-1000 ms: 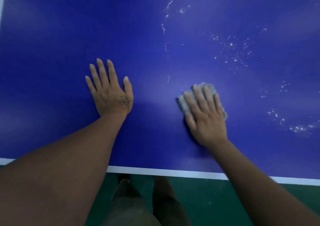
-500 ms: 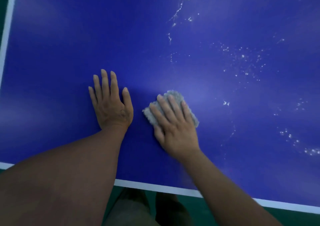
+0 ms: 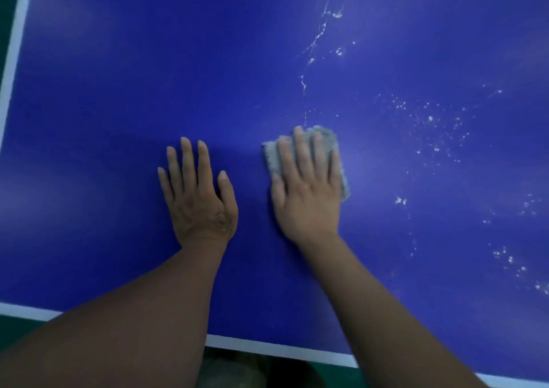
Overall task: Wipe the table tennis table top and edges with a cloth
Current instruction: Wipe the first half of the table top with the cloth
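The blue table tennis table (image 3: pixel 118 90) fills the view, with a white line along its near and left edges. My right hand (image 3: pixel 307 193) lies flat with straight fingers on a small grey cloth (image 3: pixel 328 139), pressing it onto the table top. Most of the cloth is hidden under the hand. My left hand (image 3: pixel 197 197) rests flat on the table just left of it, fingers spread, holding nothing. White droplets and streaks (image 3: pixel 430 126) speckle the surface to the right of and beyond the cloth.
The white near edge line (image 3: pixel 267 349) runs below my forearms, the left edge line (image 3: pixel 13 51) up the left side. Dark green floor (image 3: pixel 297 372) shows past the near edge, with my legs below it.
My right hand slid the cloth left toward my left hand, then a little away from me and back right. My left hand stayed planted on the table. The view moved forward over the table.
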The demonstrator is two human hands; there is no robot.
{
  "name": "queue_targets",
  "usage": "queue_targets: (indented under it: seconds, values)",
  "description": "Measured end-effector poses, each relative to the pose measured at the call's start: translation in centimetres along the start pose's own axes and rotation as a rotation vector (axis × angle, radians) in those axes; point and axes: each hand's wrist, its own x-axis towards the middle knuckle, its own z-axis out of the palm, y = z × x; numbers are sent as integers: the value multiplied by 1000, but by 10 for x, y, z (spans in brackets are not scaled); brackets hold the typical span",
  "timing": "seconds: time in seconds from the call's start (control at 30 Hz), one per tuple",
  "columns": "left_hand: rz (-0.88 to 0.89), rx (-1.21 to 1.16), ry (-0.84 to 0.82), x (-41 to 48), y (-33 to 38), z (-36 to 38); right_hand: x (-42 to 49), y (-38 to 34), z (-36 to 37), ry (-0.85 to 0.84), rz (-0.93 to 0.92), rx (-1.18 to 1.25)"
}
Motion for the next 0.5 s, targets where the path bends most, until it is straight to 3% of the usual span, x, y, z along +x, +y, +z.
queue_targets:
  seconds: [0.13, 0.27, 0.37, 0.5]
  values:
    - [0, 25, 12, 0, -1, 2, 24, -35, 9, 33, -44, 38]
    - [14, 29, 32, 0, -2, 3, 58, -6, 7, 66, -131, 27]
    - [15, 19, 23, 0, -4, 4, 68, 36, -1, 95, 21, -38]
    - [11, 19, 15, 0, -4, 4, 60, 61, -13, 10, 297, -117]
